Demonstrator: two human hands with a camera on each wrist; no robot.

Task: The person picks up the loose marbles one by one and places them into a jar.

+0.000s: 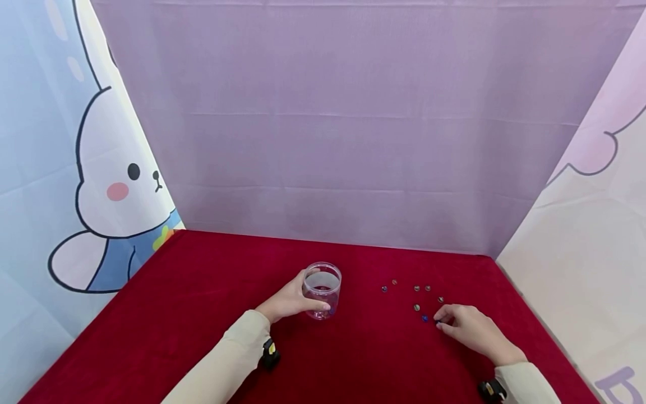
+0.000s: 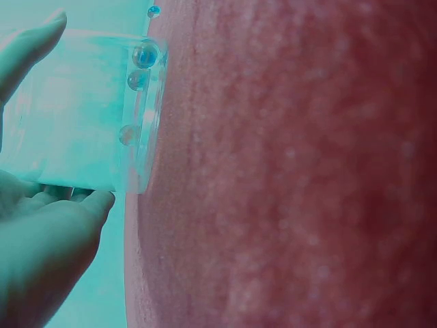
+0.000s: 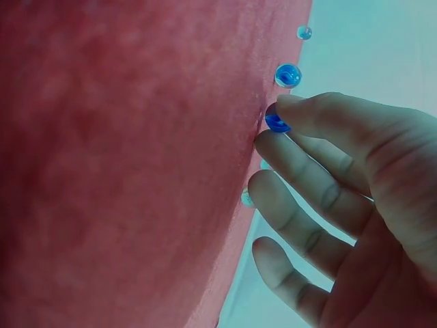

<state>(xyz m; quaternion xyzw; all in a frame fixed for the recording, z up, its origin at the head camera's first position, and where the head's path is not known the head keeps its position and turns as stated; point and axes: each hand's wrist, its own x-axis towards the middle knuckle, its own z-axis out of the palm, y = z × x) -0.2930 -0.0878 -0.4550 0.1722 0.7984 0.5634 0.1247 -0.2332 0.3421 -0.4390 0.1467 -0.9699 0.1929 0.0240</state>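
Note:
My left hand (image 1: 291, 299) holds a clear plastic jar (image 1: 323, 282), its thumb and fingers wrapped round the side. The jar stands upright with its open mouth facing up. Near its bottom, in the left wrist view, a few glass marbles (image 2: 144, 56) show through the wall. On the right, my right hand (image 1: 473, 330) pinches a dark blue marble (image 3: 276, 122) between thumb and index finger, low at the cloth; its other fingers are spread and bent. Just left of those fingertips lies another blue marble (image 1: 425, 318).
Several loose marbles (image 1: 416, 307) lie scattered on the red cloth (image 1: 353, 359) between the jar and the right hand and beyond it. A lilac curtain (image 1: 333, 129) closes off the back, with printed cloth panels (image 1: 580, 269) on both sides.

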